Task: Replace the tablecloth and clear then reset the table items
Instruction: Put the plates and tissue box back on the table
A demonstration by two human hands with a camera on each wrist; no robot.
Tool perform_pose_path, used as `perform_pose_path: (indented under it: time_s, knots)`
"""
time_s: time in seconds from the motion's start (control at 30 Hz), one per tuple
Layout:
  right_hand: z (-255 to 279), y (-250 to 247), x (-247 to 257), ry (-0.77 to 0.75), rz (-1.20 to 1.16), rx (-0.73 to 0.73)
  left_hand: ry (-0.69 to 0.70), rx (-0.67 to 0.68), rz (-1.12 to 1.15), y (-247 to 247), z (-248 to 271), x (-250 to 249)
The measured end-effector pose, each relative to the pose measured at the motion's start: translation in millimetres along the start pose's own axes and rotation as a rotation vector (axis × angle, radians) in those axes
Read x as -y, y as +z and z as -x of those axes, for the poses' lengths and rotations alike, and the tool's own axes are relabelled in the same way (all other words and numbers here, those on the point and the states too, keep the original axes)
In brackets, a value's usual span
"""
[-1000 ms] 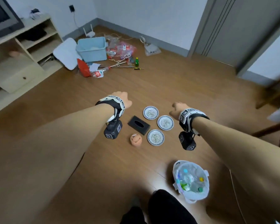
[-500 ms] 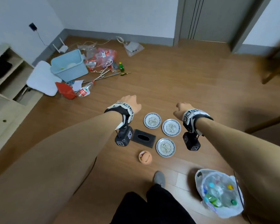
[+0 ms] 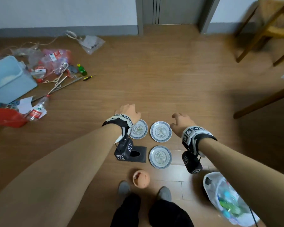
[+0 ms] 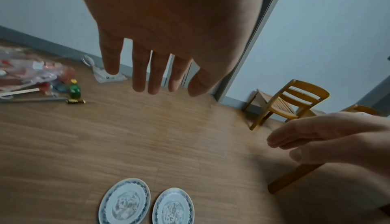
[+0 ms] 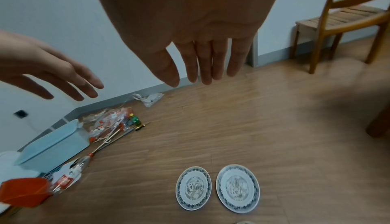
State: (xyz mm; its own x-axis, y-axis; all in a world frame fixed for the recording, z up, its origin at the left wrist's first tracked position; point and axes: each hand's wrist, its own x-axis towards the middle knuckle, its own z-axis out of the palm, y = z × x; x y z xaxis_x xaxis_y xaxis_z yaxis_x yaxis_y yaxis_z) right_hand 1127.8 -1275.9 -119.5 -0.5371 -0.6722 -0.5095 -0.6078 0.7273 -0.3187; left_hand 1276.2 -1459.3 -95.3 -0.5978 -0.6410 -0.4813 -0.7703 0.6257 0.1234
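Note:
Three blue-rimmed plates lie on the wooden floor: a far left plate [image 3: 138,129], a far right plate [image 3: 161,131] and a near plate [image 3: 160,157]. A black tissue box [image 3: 138,154] sits left of the near plate, and an orange cup [image 3: 141,178] lies in front of it. My left hand [image 3: 128,110] hovers over the far left plate with straight fingers [image 4: 152,77] and holds nothing. My right hand [image 3: 179,120] hangs just right of the far right plate, its fingers [image 5: 200,64] relaxed and empty. Both wrist views show two of the plates [image 4: 124,201] [image 5: 237,188] below the hands.
A pale blue bin [image 3: 8,79], a red dustpan [image 3: 7,117], a plastic bottle [image 3: 38,110] and loose litter lie at the left. At the right near my feet sits a white bag of bottles [image 3: 226,199]. A wooden chair [image 3: 269,27] and a table leg [image 3: 266,100] stand at the right.
The head view has swung right: the shelf unit left the frame and the chair came in. Both hands now sit closer over the far plates, still empty.

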Motion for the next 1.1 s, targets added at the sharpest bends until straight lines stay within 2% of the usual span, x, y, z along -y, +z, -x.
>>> perform_pose_path:
  time_s: [0.3,0.43,0.57,0.67,0.73,0.9,1.1]
  knots:
    - [-190,266,-84,0.141,-0.095,-0.01,0.008,0.055,0.008,286,-198,60]
    - [-285,349,-124,0.151,-0.091,-0.067,0.015,0.009,0.029,389,-299,75]
    - [-373,410,-162,0.157,-0.041,-0.136,0.021,-0.07,0.051,466,-390,80]
    - [-418,436,-181,0.152,-0.009,-0.182,0.032,-0.138,0.063,508,-439,86]
    - [-430,440,-190,0.139,0.022,-0.217,0.044,-0.193,0.106,524,-453,95]
    - [-417,450,-205,0.177,0.052,-0.246,0.005,-0.132,0.048,543,-438,123]
    - [-424,465,-226,0.225,0.071,-0.223,-0.035,-0.176,-0.087,545,-451,163]
